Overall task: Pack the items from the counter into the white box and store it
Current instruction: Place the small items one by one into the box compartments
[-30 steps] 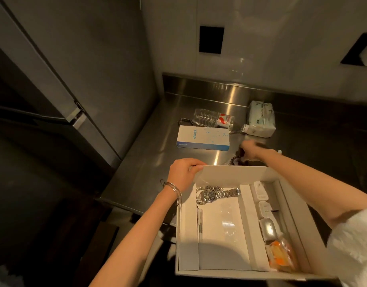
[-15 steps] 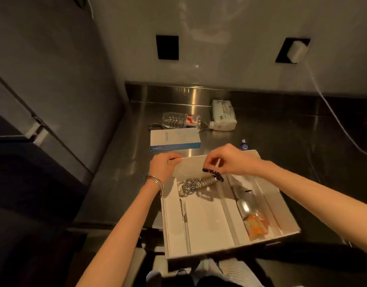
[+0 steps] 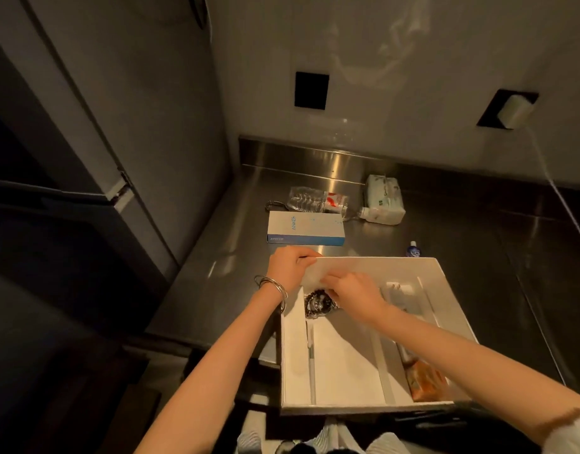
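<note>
A white box [image 3: 380, 261], open and split into compartments, sits at the near edge of a steel counter [image 3: 478, 240], with its front part seeming to hang past that edge toward the person. The left hand [image 3: 292, 267] grips the box's far left corner. The right hand [image 3: 354, 296] reaches inside, fingers bent at a dark beaded bracelet [image 3: 316, 303] lying in the far left compartment; whether it pinches the beads or has let go cannot be told. A pen [image 3: 311, 355] and an orange packet [image 3: 424, 380] also lie inside. Unpacked on the counter beyond are a blue and white carton [image 3: 305, 228], a water bottle [image 3: 318, 199] on its side, a tissue pack [image 3: 385, 199] and a small blue-capped bottle [image 3: 413, 250]. The likely risk is the box tipping off the edge if the steadying grip loosens while the other hand presses down.
</note>
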